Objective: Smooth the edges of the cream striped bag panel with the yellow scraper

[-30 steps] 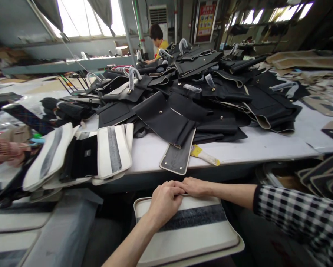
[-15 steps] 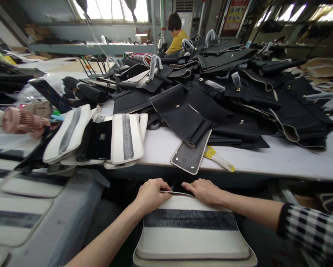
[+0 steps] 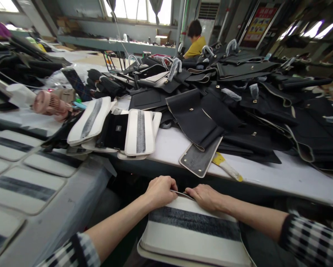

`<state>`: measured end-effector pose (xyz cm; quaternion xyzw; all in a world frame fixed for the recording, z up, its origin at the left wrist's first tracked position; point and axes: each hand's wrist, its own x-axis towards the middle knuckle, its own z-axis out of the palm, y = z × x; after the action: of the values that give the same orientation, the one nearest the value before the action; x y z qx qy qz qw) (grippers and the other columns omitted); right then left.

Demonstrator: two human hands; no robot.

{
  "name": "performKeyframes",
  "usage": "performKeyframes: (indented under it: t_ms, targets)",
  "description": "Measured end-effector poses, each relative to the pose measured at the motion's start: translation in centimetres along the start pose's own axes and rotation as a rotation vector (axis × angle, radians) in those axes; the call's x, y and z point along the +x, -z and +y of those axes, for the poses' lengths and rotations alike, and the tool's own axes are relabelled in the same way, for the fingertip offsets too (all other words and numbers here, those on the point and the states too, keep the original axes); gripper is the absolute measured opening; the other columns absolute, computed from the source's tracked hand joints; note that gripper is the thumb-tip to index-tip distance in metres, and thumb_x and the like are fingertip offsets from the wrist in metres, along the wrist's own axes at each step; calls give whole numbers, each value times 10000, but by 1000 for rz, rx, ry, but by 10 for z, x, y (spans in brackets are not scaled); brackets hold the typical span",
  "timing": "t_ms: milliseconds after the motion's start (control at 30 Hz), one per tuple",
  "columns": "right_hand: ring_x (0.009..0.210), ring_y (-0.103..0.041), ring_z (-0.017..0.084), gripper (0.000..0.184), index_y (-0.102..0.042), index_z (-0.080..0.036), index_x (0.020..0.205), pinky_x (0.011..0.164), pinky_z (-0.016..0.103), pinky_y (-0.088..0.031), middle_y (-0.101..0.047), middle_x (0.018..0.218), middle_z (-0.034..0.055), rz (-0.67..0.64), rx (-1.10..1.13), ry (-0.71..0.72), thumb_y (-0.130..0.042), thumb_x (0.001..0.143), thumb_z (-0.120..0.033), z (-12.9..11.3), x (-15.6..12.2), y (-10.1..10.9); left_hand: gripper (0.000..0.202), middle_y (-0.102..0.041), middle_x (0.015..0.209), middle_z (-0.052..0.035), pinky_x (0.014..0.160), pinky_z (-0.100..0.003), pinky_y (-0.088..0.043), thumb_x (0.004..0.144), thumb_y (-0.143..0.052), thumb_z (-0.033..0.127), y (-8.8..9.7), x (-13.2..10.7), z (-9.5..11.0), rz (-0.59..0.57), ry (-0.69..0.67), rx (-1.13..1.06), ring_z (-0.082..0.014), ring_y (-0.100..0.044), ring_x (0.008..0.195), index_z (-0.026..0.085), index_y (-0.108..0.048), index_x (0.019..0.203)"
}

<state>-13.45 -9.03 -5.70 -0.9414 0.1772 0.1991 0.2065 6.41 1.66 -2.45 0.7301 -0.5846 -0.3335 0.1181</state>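
Note:
A white panel with a broad dark stripe point(image 3: 194, 222) lies low in front of me, its far edge toward the table. My left hand point(image 3: 162, 191) pinches that far edge, thumb below the curled fingers. A short way to the right, my right hand point(image 3: 207, 196) grips the same edge, its thumb pointing toward the left hand. Between the two hands the edge bows up slightly and shows a thin dark gap. Below the panel's near side, another pale edge shows, so it seems to have more than one layer.
Black leather-like bag pieces point(image 3: 194, 115) heap across the white table point(image 3: 166, 142). Striped white panels point(image 3: 140, 131) stack near its edge, beside a yellow-and-white tube point(image 3: 227, 167). More panels point(image 3: 22, 187) cover the grey surface at left. A pink fan point(image 3: 49, 103) and a person in yellow point(image 3: 195, 44) are beyond.
My view has turned a little left, so the table and its heap sit further right. Both hands keep their hold on the panel's edge, and the left checked sleeve has come into view.

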Motion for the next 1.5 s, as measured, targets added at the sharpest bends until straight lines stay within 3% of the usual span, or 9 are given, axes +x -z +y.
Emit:
performKeyframes:
  t_ms: [267,467,633,800,967,1100,1367,1433,1500]
  targets:
    - [980,-715,313,426,-594,-263,1271,733,362,-491,-728,1184,91,1,26,102,-245,1028,-299,-16,9,7,193,-716,887,32,693,-320,-385,666,-612,295,1,-1,-4,-24,11,-34,-224,-645,897,308,-738,811]
    - [861,-728,312,479,-660,-230,1156,674,362,-486,-763,1038,102,36,28,66,-206,1033,-317,-30,17,10,234,-708,814,32,668,-288,-390,659,-709,426,11,5,-18,-118,-4,-102,-199,-642,843,300,-761,848]
    - [976,-715,346,479,-614,-290,1265,741,415,-511,-733,1172,100,59,62,49,-196,1036,-329,-37,23,11,360,-729,909,-37,739,-260,-435,696,-733,416,10,-1,-59,-235,-76,-555,-191,-629,849,174,-776,959]
    - [985,-716,330,458,-635,-282,1237,759,407,-517,-720,1209,102,53,65,65,-226,1033,-318,-45,34,11,362,-734,933,-73,790,-257,-444,689,-756,352,-5,-11,-80,-146,16,-819,-193,-631,862,119,-772,967]
    - [1015,-708,323,437,-644,-294,1214,772,386,-506,-718,1214,91,62,95,61,-249,1031,-336,-49,41,12,282,-736,927,-51,786,-254,-454,736,-729,324,-16,-16,-80,-16,-54,-777,-198,-651,878,149,-780,952]
    - [965,-718,360,450,-634,-287,1218,720,418,-510,-739,1152,110,70,59,65,-229,1026,-322,-53,46,10,325,-737,960,-46,799,-256,-465,791,-704,393,-13,-18,-81,-23,-129,-702,-211,-657,917,159,-776,1004]
    - [868,-734,303,465,-631,-282,1177,640,341,-463,-764,1034,82,98,22,85,-190,1044,-344,-65,56,12,574,-706,1068,-91,832,-265,-430,849,-618,613,-5,-20,-96,-242,-115,-846,-202,-619,942,107,-726,1098]
    - [872,-733,315,446,-624,-289,1198,637,347,-462,-761,1042,83,98,10,84,-209,1042,-335,-66,57,13,742,-701,1032,-102,856,-282,-434,835,-499,770,-16,-20,-103,-238,-46,-1018,-210,-613,956,107,-722,1079]
    - [875,-734,321,432,-625,-298,1182,645,356,-473,-763,1026,72,97,22,82,-218,1043,-334,-67,58,13,877,-690,977,-106,857,-307,-450,811,-342,875,-34,-17,-111,-227,119,-1188,-216,-614,938,115,-718,1040]
